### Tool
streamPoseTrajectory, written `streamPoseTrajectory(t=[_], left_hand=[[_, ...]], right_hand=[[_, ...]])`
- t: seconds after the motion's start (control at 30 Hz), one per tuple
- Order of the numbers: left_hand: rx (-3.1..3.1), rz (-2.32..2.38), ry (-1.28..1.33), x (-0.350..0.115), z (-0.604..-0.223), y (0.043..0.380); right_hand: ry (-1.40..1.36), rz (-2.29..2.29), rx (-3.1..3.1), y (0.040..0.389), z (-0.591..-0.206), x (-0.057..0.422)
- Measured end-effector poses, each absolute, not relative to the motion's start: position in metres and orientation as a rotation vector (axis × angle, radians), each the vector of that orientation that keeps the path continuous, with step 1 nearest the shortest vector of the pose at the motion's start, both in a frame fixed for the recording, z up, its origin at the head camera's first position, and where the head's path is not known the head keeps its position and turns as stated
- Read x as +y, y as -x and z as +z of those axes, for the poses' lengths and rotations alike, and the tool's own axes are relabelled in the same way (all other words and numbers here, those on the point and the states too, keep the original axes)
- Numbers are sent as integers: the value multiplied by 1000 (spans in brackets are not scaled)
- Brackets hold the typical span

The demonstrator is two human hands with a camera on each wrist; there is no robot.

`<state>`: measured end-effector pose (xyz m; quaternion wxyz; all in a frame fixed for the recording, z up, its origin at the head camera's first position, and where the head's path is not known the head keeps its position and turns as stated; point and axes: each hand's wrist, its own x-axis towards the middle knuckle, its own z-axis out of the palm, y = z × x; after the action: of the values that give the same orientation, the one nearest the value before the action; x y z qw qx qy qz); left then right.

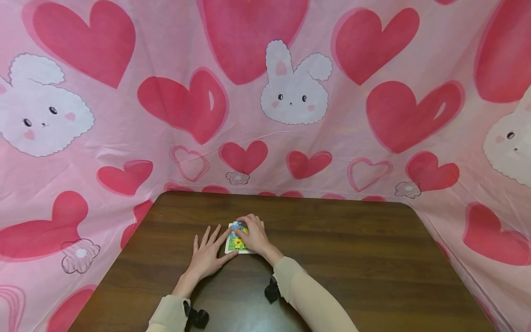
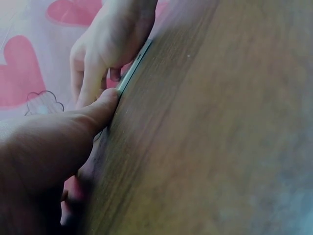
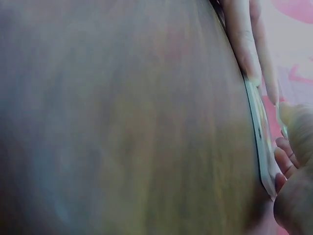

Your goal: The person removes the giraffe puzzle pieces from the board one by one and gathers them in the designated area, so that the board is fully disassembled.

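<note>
A small flat puzzle board [image 1: 238,244] with a white border lies on the table, its bright picture showing yellow, green and blue. My left hand [image 1: 206,259] spreads its fingers at the board's left side; index finger and thumb touch the border. Over the board's right part, my right hand [image 1: 258,239] bends its thumb and fingers and covers that side. In the right wrist view a thin pale piece [image 3: 280,120] is pinched at the right thumb, raised off the board; its face is hidden. The left wrist view catches the board's edge [image 2: 134,68] beside the left thumb.
The brown wooden table [image 1: 352,258] extends on all sides of the hands. A pink cloth [image 1: 257,133] with hearts and rabbits hangs behind and beside it. Dark wrist devices [image 1: 271,290] are strapped at both cuffs.
</note>
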<state>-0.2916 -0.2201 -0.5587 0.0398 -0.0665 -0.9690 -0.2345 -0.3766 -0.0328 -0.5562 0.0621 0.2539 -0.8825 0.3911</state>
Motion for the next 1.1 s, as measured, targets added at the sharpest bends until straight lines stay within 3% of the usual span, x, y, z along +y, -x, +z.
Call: streamPoseTrajectory(t=[0.3, 0.6, 1.1], left_hand=[[-2888, -762, 250, -218, -563, 293], [-2950, -761, 211, -218, -561, 294], [-2948, -772, 197, -220, -560, 292]], right_hand=[[-789, 1375, -2550, 395, -565, -14], [-690, 1567, -2612, 394, -538, 16], [-562, 1497, -2606, 409, -532, 83]])
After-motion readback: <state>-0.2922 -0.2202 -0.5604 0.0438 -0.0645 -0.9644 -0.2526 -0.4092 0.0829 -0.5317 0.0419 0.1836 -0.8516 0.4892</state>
